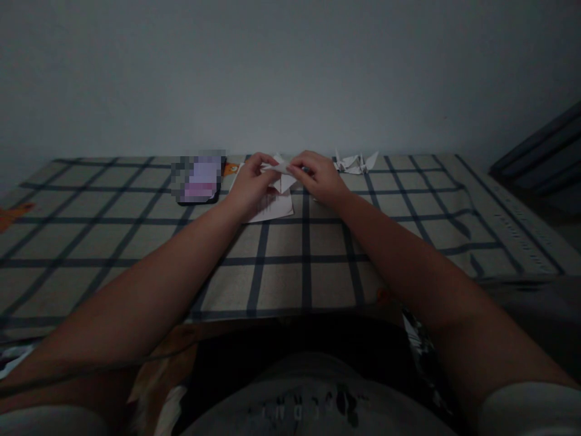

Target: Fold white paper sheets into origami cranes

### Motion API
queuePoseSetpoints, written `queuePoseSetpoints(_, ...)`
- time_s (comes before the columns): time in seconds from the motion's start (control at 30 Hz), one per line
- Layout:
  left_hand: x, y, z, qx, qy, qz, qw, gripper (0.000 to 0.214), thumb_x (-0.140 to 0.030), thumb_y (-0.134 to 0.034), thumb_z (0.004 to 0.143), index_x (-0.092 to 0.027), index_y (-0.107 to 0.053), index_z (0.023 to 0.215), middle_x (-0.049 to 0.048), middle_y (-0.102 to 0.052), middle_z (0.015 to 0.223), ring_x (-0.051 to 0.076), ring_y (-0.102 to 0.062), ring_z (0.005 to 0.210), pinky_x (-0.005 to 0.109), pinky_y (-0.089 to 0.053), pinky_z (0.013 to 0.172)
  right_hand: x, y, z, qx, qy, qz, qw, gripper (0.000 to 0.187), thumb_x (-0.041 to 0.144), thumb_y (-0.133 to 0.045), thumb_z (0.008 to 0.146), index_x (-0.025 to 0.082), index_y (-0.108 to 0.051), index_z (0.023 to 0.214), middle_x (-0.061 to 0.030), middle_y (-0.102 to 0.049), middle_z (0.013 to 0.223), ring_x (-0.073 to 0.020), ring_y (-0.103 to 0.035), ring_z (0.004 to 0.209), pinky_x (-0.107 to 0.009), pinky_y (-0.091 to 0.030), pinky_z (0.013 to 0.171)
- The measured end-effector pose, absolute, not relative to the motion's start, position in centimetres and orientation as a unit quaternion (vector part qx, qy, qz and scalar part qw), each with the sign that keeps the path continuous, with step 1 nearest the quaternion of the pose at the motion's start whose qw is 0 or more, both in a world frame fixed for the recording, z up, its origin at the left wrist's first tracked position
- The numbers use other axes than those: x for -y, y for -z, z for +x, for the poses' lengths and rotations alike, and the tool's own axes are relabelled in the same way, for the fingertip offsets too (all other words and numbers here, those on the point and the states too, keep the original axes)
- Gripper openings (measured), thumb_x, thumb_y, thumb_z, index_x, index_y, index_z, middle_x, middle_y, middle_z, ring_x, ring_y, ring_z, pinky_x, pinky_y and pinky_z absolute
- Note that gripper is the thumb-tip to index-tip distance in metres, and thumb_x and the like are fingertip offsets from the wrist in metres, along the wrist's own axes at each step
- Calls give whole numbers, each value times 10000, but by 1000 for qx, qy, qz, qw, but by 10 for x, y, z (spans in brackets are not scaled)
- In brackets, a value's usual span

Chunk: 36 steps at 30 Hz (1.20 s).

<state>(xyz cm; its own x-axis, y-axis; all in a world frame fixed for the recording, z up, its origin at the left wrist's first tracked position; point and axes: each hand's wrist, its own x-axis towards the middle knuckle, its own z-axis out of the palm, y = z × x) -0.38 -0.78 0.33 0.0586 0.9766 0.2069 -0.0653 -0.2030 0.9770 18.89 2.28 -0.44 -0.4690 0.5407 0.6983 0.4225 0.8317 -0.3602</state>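
A grey wall (290,79) stands behind the far edge of the checked cloth (281,278), which spreads left and right of me and runs between my forearms (149,290) to its near edge. Beyond its right end is something dark and striped, too dim to name. My left hand (252,184) and right hand (320,175) nearly meet over a sheet (272,209). A phone (200,178) lies to the left; two cranes (368,162) sit just right of my knuckles — close by. Between my fingertips — clamped by both hands — is the folded paper (287,181), above the sheet.
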Motion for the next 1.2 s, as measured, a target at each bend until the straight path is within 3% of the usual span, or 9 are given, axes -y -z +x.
queuePoseSetpoints(0.3,6,-4,-7,-394,-543,540,509,173,-228,-740,783,-218,-571,818,5,-623,834,145,-625,756,250,-611,628,-33,13,192,849,-62,-293,436,404,589,-519,1044,220,-675,1092,-113,-660,1097,-266,-574,1070,-440,-479,971)
queuePoseSetpoints(0.57,1,6,-7,-385,-530,560,508,158,-261,-795,818,-207,-661,880,18,-653,891,144,-635,745,262,-571,620,-36,15,192,850,-68,-315,417,369,503,-490,1059,197,-638,914,-92,-664,954,-239,-579,945,-396,-453,905)
queuePoseSetpoints(0.73,-7,15,-10,-395,-515,575,499,148,-240,-810,793,-220,-705,896,2,-661,776,141,-640,681,260,-553,634,-36,15,192,853,-82,-315,409,386,530,-503,1057,206,-630,890,-85,-668,947,-234,-582,941,-390,-455,904)
queuePoseSetpoints(0.9,-2,10,-10,-388,-511,577,505,242,-405,-853,823,-202,-737,886,39,-705,811,154,-671,706,234,-553,580,-38,16,193,848,-93,-308,422,415,560,-523,1053,205,-642,876,-83,-657,940,-228,-578,942,-399,-473,916)
queuePoseSetpoints(1.03,-1,8,-9,-382,-531,555,514,349,-483,-876,808,-187,-740,935,62,-742,866,172,-713,743,221,-563,568,-37,16,191,813,-153,-320,462,482,638,-551,1029,190,-699,933,-78,-678,955,-213,-619,951,-382,-526,906)
queuePoseSetpoints(1.2,-5,10,-9,-380,-553,543,505,372,-496,-830,832,-188,-750,1026,76,-784,957,188,-739,808,245,-603,620,-36,17,189,730,-322,-362,483,581,724,-543,999,194,-748,1116,-65,-711,976,-169,-682,883,-258,-568,693)
